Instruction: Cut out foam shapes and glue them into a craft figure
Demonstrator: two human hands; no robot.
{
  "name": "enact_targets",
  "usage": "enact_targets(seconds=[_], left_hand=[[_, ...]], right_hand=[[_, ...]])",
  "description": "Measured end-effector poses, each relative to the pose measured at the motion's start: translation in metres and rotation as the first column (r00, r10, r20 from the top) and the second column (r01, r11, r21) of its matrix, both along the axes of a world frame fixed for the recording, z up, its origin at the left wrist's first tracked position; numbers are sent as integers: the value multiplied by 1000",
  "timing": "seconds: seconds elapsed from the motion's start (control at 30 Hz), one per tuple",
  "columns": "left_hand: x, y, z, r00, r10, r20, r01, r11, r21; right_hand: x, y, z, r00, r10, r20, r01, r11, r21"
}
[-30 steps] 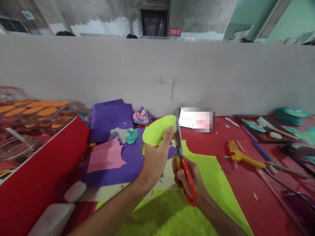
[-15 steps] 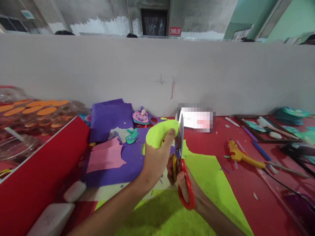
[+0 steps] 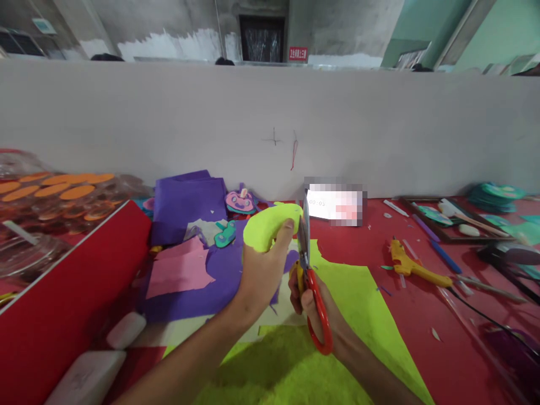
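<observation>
Tabletop [image 3: 422, 337] in glossy red, crowded on both flanks, and a big yellow-green sheet [image 3: 358, 287] sprawls beneath the forearms! Up above it, the small yellow-green piece [image 3: 270, 222] is clamped in the left hand [image 3: 265, 273], thumb pressed on its near face, the fingertips behind hidden. Here's the right hand [image 3: 316, 304], fingers curled around the handles of the scissors [image 3: 312, 281], blades pointing up at the piece's right edge; whether they touch it, I can't tell. Over to the left: purple sheets [image 3: 189, 211], a torn pink piece [image 3: 179, 267], then a slanting red board [image 3: 76, 298] with orange discs [image 3: 78, 192] beyond. On the right, a yellow glue gun [image 3: 409, 264] lies near a dark frame [image 3: 451, 241]. A lit screen [image 3: 333, 205] sits at the foot of a pale partition [image 3: 169, 112], and past that, patchy grey walls, a dark doorway [image 3: 262, 39], a red sign [image 3: 298, 54] and a green wall [image 3: 502, 34]!
</observation>
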State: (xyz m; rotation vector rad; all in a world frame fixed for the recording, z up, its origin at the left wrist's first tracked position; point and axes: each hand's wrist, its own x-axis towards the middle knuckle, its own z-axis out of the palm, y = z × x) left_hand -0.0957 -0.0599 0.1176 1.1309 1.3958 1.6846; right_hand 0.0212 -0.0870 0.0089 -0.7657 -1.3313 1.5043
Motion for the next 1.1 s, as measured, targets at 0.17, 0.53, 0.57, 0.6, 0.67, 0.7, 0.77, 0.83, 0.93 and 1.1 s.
enact_targets(seconds=[0.17,0.53,0.57,0.6,0.67,0.7,0.77,0.83,0.93,1.1], left_hand=[[0,-1,-2,997,-13,-76,13,1000,6],[0,0,-6,992,-61,-113,64,998,27],[0,0,-5,993,-50,-106,53,998,29],[0,1,-5,994,-40,-99,43,999,29],[1,1,-5,996,-30,-86,32,999,25],[1,1,-5,996,-35,-82,37,999,22],[0,1,-7,995,-55,-80,57,998,20],[0,1,-8,993,-75,-90,77,997,18],[-1,1,-7,990,-90,-104,91,996,4],[-2,1,-1,992,-106,-67,105,994,-14]], right_hand=[[-1,-2,-4,999,-33,-1,33,998,-59],[2,2,-4,998,-56,20,57,998,-36],[2,2,-5,998,-58,18,59,998,-38],[2,2,-5,998,-65,19,65,997,-34],[2,3,-6,997,-78,24,78,997,-11],[1,3,-7,997,-79,26,79,997,5],[1,4,-7,997,-76,22,75,997,29],[1,6,-6,997,-77,3,77,996,35],[2,7,-2,996,-92,0,92,995,34],[7,9,3,995,-87,55,82,992,93]])
